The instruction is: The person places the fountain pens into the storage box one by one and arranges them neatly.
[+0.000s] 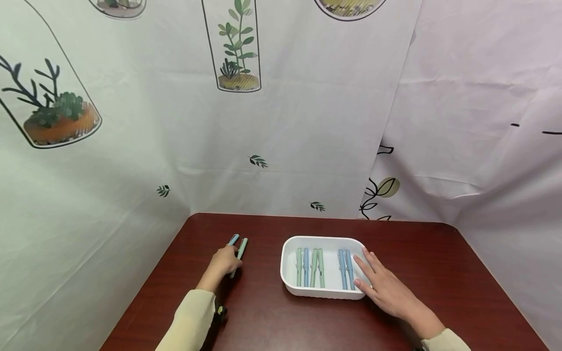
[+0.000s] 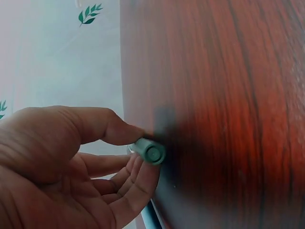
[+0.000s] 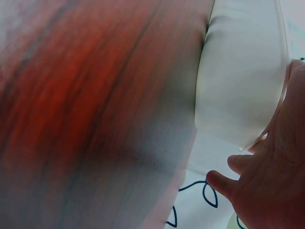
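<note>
At the table's left, my left hand (image 1: 225, 261) pinches a green pen (image 1: 242, 248) between thumb and fingers. The left wrist view shows the round end of that green pen (image 2: 152, 152) at the fingertips. A blue pen (image 1: 234, 239) lies just beyond the hand, partly hidden by it. My right hand (image 1: 387, 288) rests on the right side of a white tray (image 1: 325, 293), its fingers stretched over the rim. Inside the tray are a green pen (image 1: 299, 267) and blue pen (image 1: 306, 267) at left, two green pens (image 1: 321, 268) beside them, and two blue pens (image 1: 342, 269) further right.
The dark red wooden table (image 1: 263, 321) has rounded far corners. Behind it and along both sides hangs a white cloth (image 1: 285, 126) printed with plants. A small dark object (image 1: 220, 313) sits at the left wrist by the sleeve.
</note>
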